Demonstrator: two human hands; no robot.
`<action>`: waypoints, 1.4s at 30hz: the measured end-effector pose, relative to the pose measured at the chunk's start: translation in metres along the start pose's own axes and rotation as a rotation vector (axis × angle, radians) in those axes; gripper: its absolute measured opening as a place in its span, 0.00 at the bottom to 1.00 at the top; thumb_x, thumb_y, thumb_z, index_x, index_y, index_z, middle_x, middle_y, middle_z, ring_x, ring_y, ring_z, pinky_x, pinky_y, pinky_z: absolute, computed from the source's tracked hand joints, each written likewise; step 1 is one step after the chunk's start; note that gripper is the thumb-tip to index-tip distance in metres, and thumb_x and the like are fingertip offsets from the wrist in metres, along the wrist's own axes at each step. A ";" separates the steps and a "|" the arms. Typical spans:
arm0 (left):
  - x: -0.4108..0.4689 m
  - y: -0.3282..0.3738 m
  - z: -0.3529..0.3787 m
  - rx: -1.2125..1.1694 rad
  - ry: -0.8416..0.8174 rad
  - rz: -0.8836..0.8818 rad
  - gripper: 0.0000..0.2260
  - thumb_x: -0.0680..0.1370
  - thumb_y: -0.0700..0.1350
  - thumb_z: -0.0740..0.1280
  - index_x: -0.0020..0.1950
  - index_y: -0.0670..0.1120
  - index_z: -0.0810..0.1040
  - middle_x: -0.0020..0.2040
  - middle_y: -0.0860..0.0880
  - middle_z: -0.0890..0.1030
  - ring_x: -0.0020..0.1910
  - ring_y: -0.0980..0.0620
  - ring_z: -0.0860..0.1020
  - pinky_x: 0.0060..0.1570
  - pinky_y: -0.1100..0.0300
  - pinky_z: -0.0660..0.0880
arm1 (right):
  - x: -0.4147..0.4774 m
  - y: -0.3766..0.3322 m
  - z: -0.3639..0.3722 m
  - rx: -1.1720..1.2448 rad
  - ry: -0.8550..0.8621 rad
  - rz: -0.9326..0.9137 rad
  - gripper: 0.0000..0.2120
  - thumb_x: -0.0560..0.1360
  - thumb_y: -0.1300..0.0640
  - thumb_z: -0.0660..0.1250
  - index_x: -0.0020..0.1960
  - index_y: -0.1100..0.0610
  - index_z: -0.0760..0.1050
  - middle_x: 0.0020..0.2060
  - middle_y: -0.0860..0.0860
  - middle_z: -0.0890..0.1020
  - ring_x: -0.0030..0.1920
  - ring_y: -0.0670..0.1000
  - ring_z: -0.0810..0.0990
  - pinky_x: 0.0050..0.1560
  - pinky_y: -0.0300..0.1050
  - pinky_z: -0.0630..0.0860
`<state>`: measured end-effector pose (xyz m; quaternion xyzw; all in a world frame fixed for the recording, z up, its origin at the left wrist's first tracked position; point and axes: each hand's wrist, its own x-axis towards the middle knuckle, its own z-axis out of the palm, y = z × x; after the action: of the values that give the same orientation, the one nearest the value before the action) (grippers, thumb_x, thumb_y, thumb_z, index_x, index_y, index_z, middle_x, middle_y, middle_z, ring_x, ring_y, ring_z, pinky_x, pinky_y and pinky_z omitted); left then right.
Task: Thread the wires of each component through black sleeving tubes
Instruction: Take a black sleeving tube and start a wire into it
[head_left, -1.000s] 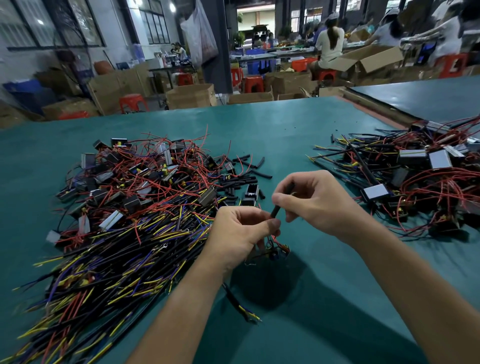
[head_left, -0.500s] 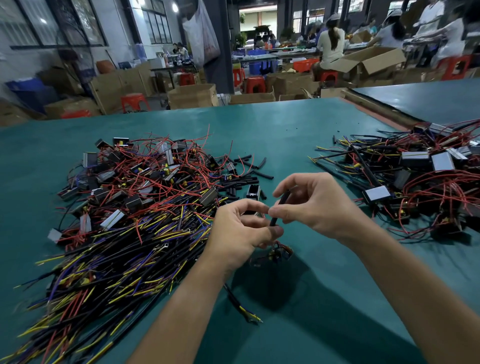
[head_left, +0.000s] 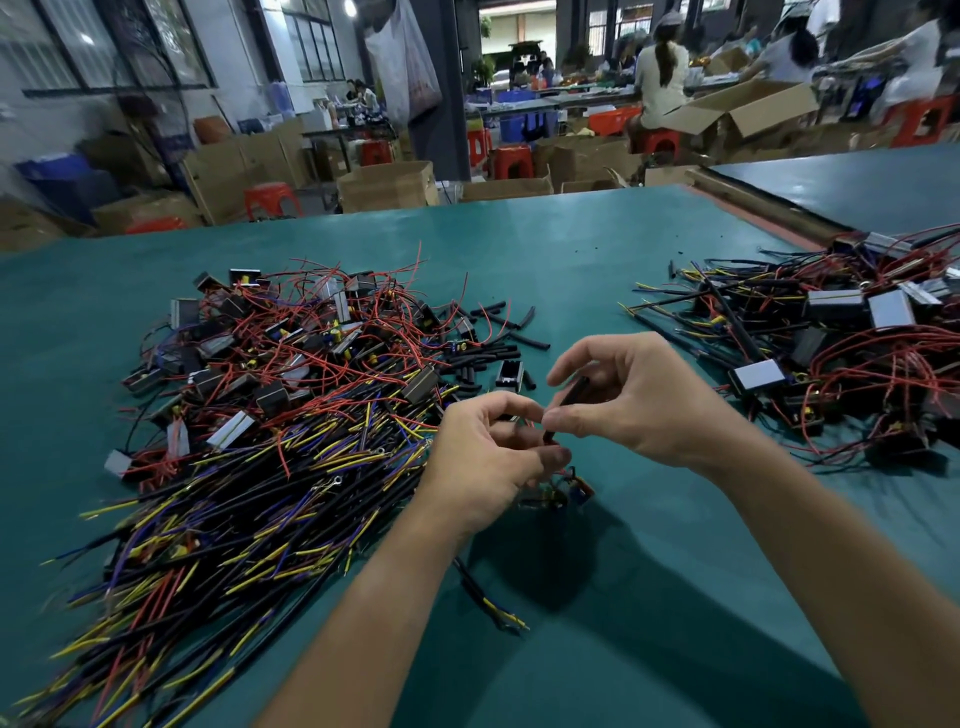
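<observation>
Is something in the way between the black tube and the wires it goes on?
Nothing visible. The right hand pinches the tube, the left hand holds the wires at its lower end. The fingers hide the exact spot where they meet.

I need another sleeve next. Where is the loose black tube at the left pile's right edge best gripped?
Probably pinch the loose black tube at its middle, from above and the right: it lies flat on the bare table, thin, with the wire pile only on its left.

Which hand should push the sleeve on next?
Right. The right hand pinches the black sleeving tube; the left hand is occupied holding the component dangling below it.
</observation>
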<state>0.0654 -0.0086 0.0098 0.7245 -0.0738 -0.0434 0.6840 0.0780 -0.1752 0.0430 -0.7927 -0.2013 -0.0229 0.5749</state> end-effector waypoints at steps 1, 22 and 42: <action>0.000 0.001 0.000 -0.008 0.003 0.003 0.13 0.67 0.30 0.76 0.45 0.43 0.78 0.29 0.49 0.81 0.25 0.54 0.76 0.26 0.64 0.72 | 0.000 -0.001 -0.002 0.024 0.018 -0.003 0.10 0.67 0.64 0.78 0.44 0.59 0.79 0.34 0.57 0.85 0.33 0.51 0.79 0.39 0.51 0.77; -0.004 0.002 0.004 0.051 0.002 0.071 0.12 0.69 0.32 0.75 0.48 0.43 0.79 0.30 0.49 0.79 0.26 0.52 0.73 0.28 0.62 0.73 | -0.001 -0.003 -0.002 -0.003 0.097 0.084 0.07 0.71 0.60 0.74 0.40 0.64 0.80 0.28 0.55 0.83 0.26 0.50 0.78 0.31 0.42 0.78; -0.003 -0.001 0.001 0.046 -0.016 0.113 0.06 0.75 0.40 0.72 0.39 0.42 0.83 0.33 0.41 0.83 0.22 0.54 0.72 0.24 0.65 0.70 | -0.002 -0.009 -0.003 -0.011 0.133 -0.062 0.06 0.71 0.67 0.74 0.38 0.58 0.82 0.26 0.49 0.79 0.27 0.49 0.75 0.28 0.41 0.69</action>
<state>0.0624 -0.0090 0.0089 0.7343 -0.1210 -0.0089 0.6679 0.0741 -0.1763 0.0520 -0.7858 -0.1871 -0.0945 0.5818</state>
